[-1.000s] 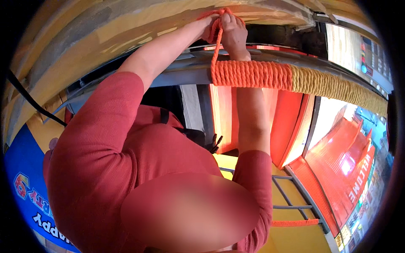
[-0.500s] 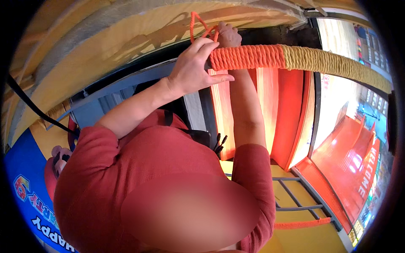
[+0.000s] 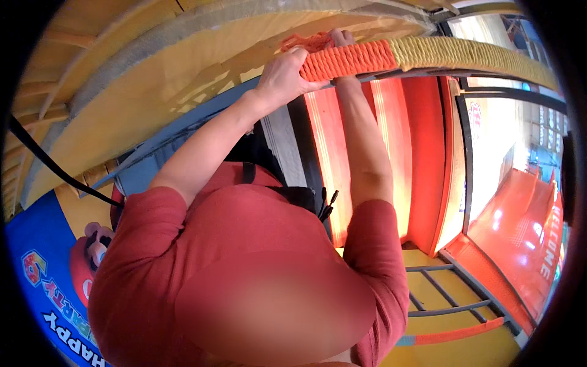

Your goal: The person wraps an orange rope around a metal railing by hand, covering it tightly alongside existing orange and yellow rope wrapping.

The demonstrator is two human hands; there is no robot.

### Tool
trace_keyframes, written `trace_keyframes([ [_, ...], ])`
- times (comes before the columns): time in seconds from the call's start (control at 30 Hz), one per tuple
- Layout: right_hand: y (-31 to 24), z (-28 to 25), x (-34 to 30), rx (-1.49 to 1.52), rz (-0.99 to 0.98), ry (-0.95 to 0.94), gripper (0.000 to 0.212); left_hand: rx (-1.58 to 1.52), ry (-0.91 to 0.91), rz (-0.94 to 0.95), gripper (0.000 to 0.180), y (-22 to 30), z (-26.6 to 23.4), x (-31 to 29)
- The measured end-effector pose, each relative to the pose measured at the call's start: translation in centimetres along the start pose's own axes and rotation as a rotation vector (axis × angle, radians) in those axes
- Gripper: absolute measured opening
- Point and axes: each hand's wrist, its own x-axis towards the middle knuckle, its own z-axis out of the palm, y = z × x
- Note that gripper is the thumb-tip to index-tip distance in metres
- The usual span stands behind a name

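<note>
A curved bar crosses the upper part of the view, wound tightly with orange rope [image 3: 351, 63] toward its left end and with tan rope [image 3: 465, 55] farther right. My left hand [image 3: 282, 78] is closed round the orange end, its thumb along the lower side. Behind the bar, my right forearm passes up and my right hand [image 3: 343, 38] shows above the top edge, fingers curled. A loose, bunched length of orange rope [image 3: 310, 41] runs between the two hands and into the right one. The bar hides part of the right hand.
Wooden panelling [image 3: 183, 55] curves close above and behind the bar. Orange-red slats [image 3: 391, 153] stand beyond my right arm. A dark ladder-like frame [image 3: 449, 293] with an orange-wrapped bar [image 3: 458, 331] is at lower right. A black cable [image 3: 55, 162] hangs at left, near a blue printed banner [image 3: 36, 244].
The wrapped bar and both hands appear higher in view. The loose orange rope, a raised loop before, is now bunched low behind the bar. My left thumb has come in against the bar.
</note>
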Motion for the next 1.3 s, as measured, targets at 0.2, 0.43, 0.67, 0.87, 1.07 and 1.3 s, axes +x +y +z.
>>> trace_keyframes([
  [0.2, -5.2, -3.8, -6.8, -0.314, -0.228, -0.545, 0.03, 0.059, -0.063, -0.025, 0.058, -2.3, 0.3, 0.2],
  [0.43, -8.9, -10.8, -13.8, -0.107, 0.058, -0.316, 0.011, 0.302, -0.164, -0.119, 0.071, 2.0, -0.6, 0.8],
  [0.67, -14.1, -14.3, -13.3, 0.166, 0.118, -0.21, 0.012, 0.133, -0.038, -0.16, 0.054, 1.4, 0.4, 1.0],
  [0.87, -15.5, -15.3, -12.6, 0.207, 0.06, -0.205, 0.013, 0.118, -0.11, -0.136, 0.048, 1.0, -0.4, 1.2],
  [1.07, -16.7, -16.1, -11.4, 0.145, -0.007, -0.196, 0.016, 0.064, -0.195, -0.076, 0.04, 0.3, 0.0, 1.6],
  [1.3, -21.7, -16.1, -9.6, 0.69, 0.756, -0.207, 0.016, -0.462, -0.374, -0.003, 0.089, -0.5, -2.7, 2.6],
])
